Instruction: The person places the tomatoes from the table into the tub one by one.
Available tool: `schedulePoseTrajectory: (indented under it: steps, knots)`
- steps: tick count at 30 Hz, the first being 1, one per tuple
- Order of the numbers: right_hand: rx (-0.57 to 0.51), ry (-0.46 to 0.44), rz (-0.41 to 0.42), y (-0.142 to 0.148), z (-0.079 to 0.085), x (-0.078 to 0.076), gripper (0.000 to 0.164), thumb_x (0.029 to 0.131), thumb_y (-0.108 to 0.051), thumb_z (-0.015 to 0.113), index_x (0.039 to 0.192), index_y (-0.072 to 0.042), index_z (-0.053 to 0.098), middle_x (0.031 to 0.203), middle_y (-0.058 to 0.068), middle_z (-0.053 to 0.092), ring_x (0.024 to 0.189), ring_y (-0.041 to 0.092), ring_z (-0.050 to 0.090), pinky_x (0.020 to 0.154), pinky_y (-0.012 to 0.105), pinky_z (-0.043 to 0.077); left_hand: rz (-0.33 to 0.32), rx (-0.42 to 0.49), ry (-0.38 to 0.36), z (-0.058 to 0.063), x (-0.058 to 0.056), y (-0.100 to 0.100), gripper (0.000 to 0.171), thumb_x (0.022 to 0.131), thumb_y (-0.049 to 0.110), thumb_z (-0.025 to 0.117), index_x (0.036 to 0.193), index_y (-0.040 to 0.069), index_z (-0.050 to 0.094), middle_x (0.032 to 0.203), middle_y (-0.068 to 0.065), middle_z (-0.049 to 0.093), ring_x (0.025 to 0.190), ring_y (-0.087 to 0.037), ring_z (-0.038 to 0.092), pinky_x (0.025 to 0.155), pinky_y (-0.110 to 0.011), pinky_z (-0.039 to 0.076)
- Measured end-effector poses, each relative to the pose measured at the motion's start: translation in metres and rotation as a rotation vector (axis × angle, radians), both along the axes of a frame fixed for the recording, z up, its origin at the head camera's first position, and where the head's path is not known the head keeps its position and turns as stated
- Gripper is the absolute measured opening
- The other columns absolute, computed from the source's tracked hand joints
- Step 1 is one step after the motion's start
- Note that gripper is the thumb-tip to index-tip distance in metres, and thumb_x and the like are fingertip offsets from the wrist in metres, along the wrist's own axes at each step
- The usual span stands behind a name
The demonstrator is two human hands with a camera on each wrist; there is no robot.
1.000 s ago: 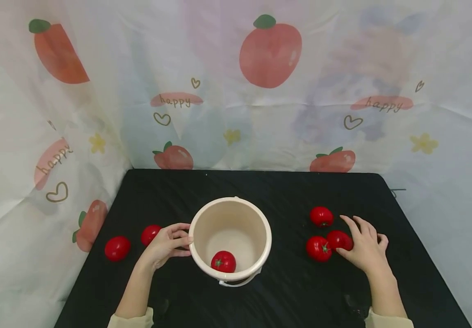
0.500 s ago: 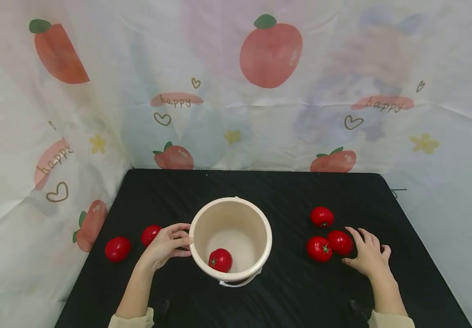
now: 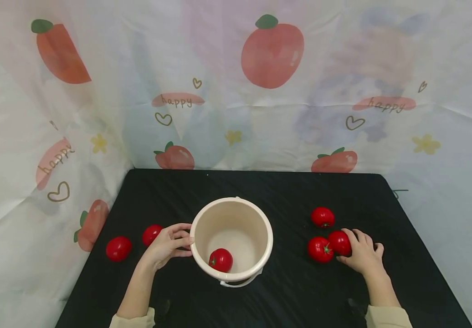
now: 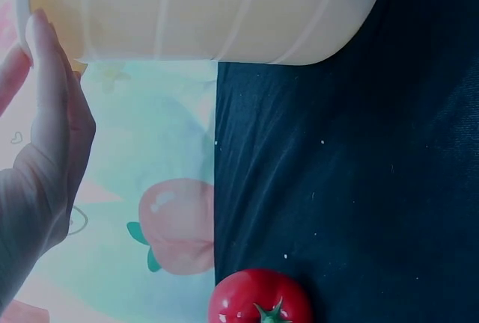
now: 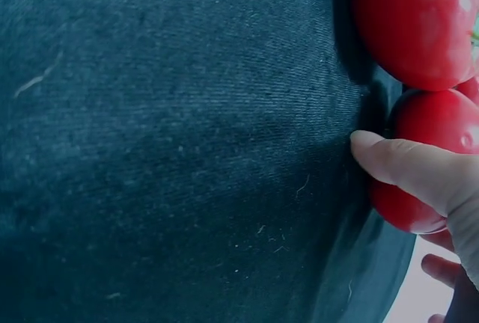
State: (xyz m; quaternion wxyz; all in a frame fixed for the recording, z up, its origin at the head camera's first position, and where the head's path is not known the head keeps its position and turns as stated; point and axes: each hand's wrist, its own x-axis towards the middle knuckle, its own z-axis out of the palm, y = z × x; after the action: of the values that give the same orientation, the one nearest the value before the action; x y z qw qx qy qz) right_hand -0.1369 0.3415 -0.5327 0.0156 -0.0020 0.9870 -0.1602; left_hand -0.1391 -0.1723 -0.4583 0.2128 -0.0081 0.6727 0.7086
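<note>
My left hand [image 3: 165, 246] holds the rim of a cream bucket [image 3: 244, 214] from its left side. In the left wrist view the fingers lie along the bucket wall [image 4: 202, 9] just under the lip. One red tomato [image 3: 221, 260] sits inside the bucket. On the right, my right hand [image 3: 362, 255] has its thumb and fingers around a red tomato [image 3: 340, 243], which lies on the black cloth. Against that one rests another tomato [image 3: 320, 249] with a green stem; a third tomato [image 3: 322, 217] is just behind. The right wrist view shows the thumb [image 5: 404, 162] across the gripped tomato.
Two more tomatoes lie left of the bucket: one [image 3: 118, 248] near the table's left side, another [image 3: 151, 234] partly behind my left hand. The bucket's handle [image 3: 242, 283] hangs at its front. A printed curtain [image 3: 219, 68] stands behind the black table [image 3: 285, 187].
The tomato in the bucket has rolled slightly left and settled. My right hand drew back to the right, then came in to the left and closed around the rightmost tomato. The left hand stayed put.
</note>
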Motion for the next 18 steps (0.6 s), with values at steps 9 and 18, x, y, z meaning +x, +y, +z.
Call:
schedulePoseTrajectory:
  steps: [9,18]
  knots:
    - [0.017,0.028,0.008,0.001,-0.006,-0.002,0.076,0.063,-0.018,0.080,0.124,-0.004,0.038,0.123,0.030,0.034,0.111,0.048,0.025,0.084,0.070,0.015,0.001,0.000,0.008,0.001,0.000,0.000,0.052,0.083,0.009,0.065,0.126,-0.009,0.041,0.086,-0.007,0.062,0.072,-0.017,0.064,0.071,-0.041,0.054]
    - [0.024,0.128,0.036,0.010,-0.007,0.001,0.075,0.062,-0.020,0.081,0.122,-0.002,0.040,0.118,0.027,0.040,0.105,0.045,0.031,0.081,0.066,0.019,0.002,0.004,-0.001,0.001,0.000,0.001,0.053,0.083,0.010,0.066,0.126,-0.009,0.041,0.087,-0.009,0.062,0.072,-0.017,0.063,0.071,-0.042,0.054]
